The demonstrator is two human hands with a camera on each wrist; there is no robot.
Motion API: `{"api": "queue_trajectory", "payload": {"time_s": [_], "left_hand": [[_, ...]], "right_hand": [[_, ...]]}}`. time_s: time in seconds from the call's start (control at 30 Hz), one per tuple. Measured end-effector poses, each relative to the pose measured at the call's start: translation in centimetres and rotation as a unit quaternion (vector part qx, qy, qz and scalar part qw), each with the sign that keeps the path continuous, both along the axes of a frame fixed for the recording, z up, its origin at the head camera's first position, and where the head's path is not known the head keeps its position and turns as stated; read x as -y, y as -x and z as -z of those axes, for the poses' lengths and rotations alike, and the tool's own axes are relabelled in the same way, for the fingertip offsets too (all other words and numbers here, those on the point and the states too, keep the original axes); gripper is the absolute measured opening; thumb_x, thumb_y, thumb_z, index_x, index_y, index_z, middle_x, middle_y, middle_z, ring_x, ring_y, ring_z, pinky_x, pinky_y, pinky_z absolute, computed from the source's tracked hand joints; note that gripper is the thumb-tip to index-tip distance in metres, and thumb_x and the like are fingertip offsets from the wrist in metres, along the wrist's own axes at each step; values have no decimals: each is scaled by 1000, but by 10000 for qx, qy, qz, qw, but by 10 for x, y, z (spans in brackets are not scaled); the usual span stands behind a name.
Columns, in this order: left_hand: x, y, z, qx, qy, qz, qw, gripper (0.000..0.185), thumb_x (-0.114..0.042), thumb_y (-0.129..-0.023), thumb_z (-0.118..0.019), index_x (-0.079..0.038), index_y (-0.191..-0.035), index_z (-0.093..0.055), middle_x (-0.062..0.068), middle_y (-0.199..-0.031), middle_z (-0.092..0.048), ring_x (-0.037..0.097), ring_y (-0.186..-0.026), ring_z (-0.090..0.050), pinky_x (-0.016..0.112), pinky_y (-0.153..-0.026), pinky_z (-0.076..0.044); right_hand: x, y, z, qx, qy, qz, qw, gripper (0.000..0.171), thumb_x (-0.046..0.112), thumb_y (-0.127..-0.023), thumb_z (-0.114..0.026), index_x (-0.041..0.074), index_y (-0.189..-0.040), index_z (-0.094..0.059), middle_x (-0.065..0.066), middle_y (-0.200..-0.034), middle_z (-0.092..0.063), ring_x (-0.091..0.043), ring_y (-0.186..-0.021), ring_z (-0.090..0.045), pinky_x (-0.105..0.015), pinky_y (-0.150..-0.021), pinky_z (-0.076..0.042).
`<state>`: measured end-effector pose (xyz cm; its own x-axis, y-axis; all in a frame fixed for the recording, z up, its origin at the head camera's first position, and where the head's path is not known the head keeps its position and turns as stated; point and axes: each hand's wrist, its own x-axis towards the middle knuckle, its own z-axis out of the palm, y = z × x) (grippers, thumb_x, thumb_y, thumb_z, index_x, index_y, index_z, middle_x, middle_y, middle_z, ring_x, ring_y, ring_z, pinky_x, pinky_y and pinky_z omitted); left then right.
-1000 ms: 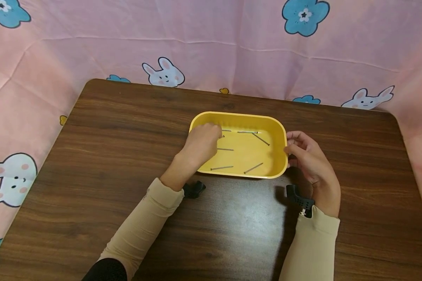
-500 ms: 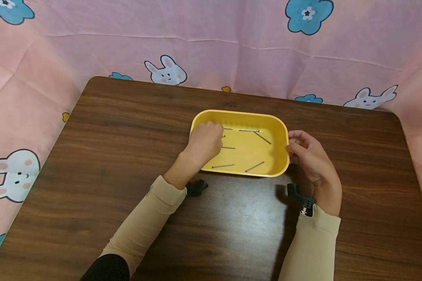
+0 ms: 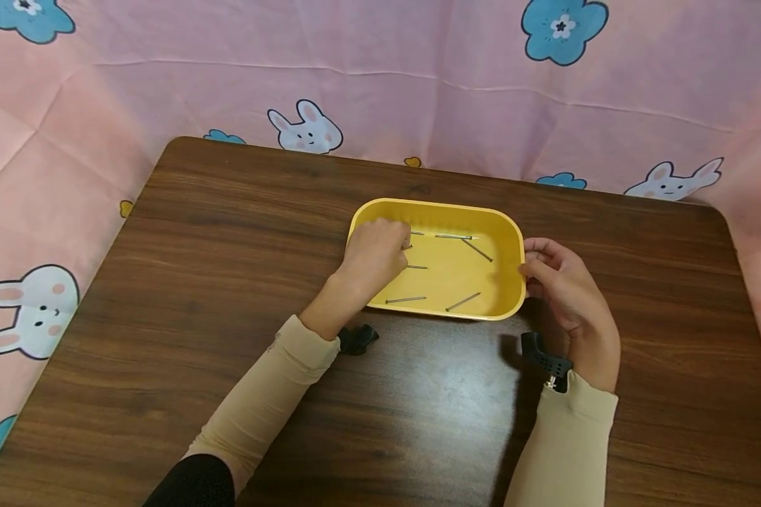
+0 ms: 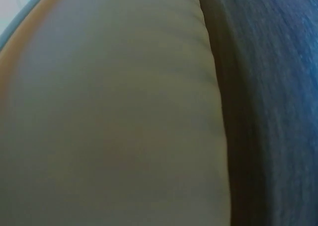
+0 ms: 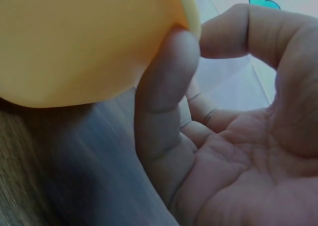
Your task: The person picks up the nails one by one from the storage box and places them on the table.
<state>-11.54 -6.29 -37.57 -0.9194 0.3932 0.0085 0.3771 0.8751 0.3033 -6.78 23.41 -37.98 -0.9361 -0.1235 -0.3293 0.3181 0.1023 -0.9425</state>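
Observation:
A yellow plastic tray lies on the table, with several thin metal nails scattered on its floor. Inside its left part is my left hand, back upward and knuckles bent. Its fingertips are hidden beneath it, so I cannot tell whether they hold a nail. My right hand pinches the rim at the tray's right end. In the right wrist view, the right hand's fingers meet on both sides of the tray's wall. Only sleeve and a dark blurred surface fill the left wrist view.
The brown wooden table extends around the tray on all sides. Behind it hangs a pink cloth with rabbits and flowers. Black wrist mounts stick out near both cuffs.
My left hand has shifted slightly right within the tray and covers more of one nail. The right hand keeps its pinch on the rim. The whole head view has drifted a little.

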Motion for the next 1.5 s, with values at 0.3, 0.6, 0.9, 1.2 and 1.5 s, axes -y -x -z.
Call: {"api": "queue_trajectory", "payload": {"time_s": [0.3,0.6,0.9,1.2,1.5], "left_hand": [[3,-1,-6,76,-222,-252,9994,43,11,-80,-53,-20,-65,-27,-6,-69,-19,12,-65,-17,28,-57,-14],[7,-3,-11,140,-628,-236,9977,37,15,-77,-49,-16,-61,-35,-5,-62,-28,10,-61,-18,24,-54,-18],[8,-5,-17,253,-931,-249,9950,29,7,-81,-58,-5,-100,-78,5,-81,-73,15,-66,-54,38,-66,-58],[11,-7,-22,369,-975,-347,9939,27,4,-84,-59,-6,-100,-79,4,-91,-77,20,-80,-68,42,-78,-62],[13,-8,-30,581,-1202,-396,9903,21,-2,-89,-63,-7,-99,-81,5,-94,-79,20,-86,-73,39,-80,-62]], "right_hand": [[3,1,-1,94,35,74,9999,22,6,-102,-60,8,-123,-52,7,-93,-66,-8,-77,-63,-20,-65,-60],[5,1,-2,116,-110,46,9999,25,7,-101,-62,5,-124,-52,6,-93,-63,-9,-79,-61,-20,-65,-60],[2,1,-2,136,105,142,9998,24,4,-101,-62,6,-122,-53,5,-93,-64,-9,-77,-62,-20,-63,-59],[2,1,-2,126,218,128,9996,22,3,-101,-61,7,-121,-53,4,-93,-64,-9,-75,-62,-20,-62,-60],[2,1,-2,94,245,147,9995,22,3,-101,-61,7,-121,-54,4,-93,-65,-8,-75,-63,-20,-61,-60]]}}
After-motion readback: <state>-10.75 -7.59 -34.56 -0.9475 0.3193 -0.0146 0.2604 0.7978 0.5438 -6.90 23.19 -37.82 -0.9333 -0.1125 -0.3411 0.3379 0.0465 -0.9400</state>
